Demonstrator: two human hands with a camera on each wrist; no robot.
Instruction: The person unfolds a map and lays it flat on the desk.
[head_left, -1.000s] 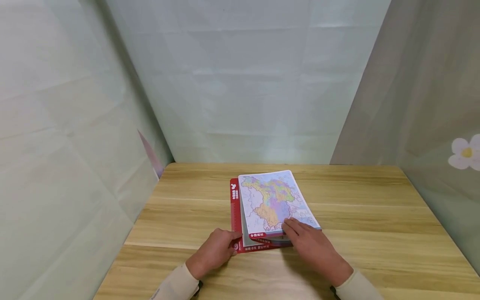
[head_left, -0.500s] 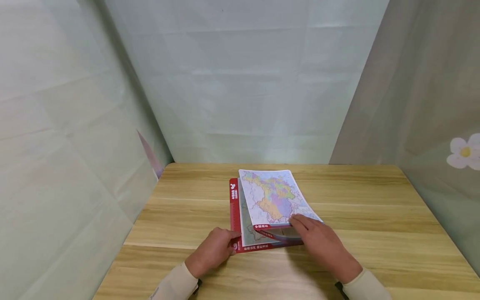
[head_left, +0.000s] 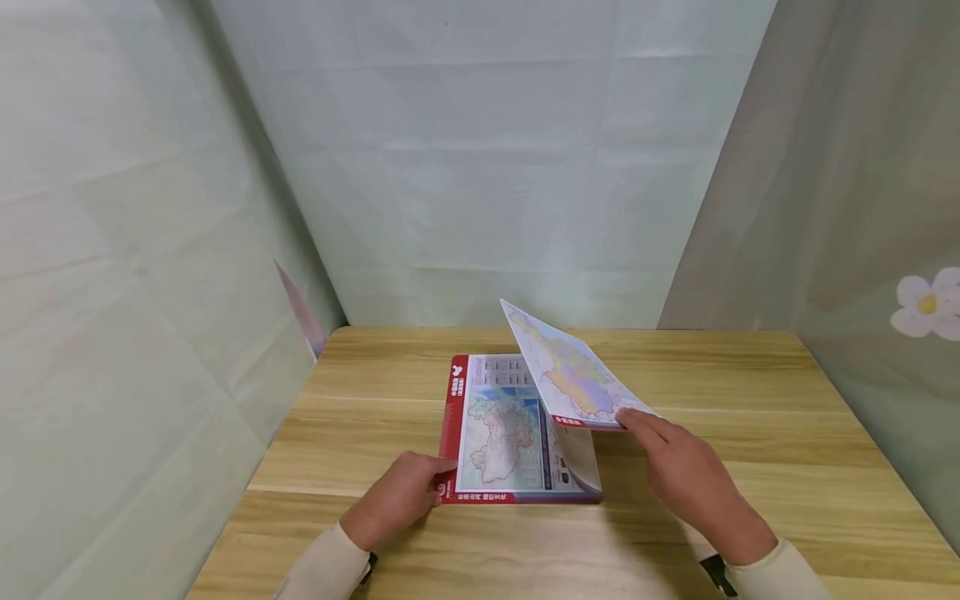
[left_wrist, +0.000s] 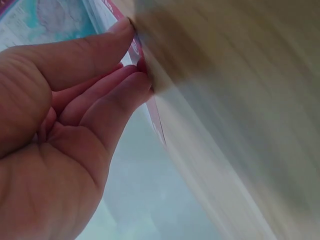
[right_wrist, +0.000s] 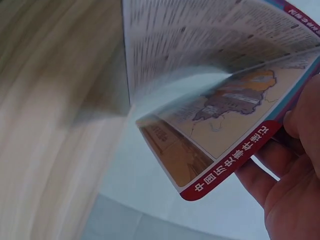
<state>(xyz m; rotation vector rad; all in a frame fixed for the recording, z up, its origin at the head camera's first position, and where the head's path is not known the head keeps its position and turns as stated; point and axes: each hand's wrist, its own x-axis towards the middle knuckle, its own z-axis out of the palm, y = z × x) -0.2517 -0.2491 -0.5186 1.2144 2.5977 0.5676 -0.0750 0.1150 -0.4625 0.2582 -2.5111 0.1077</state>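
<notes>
A folded map (head_left: 498, 446) with red borders lies on the wooden table, its upper panel (head_left: 566, 371) lifted and tilted up to the right. My left hand (head_left: 397, 496) pinches the map's near-left corner between thumb and fingers, also visible as a red edge (left_wrist: 136, 47) in the left wrist view. My right hand (head_left: 686, 471) grips the near-right edge of the raised panel. In the right wrist view, the panel's underside (right_wrist: 230, 115) carries a smaller printed map and a red title strip. Another printed fold (right_wrist: 170, 45) bends away behind it.
The wooden table (head_left: 750, 433) extends around the map on all sides. Pale fabric (head_left: 487, 167) hangs behind the table and along both sides. A printed flower (head_left: 930, 304) marks the fabric at right.
My right hand has moved right and raised the upper panel, uncovering more of the map beneath. My left hand has shifted slightly left along with the map's corner.
</notes>
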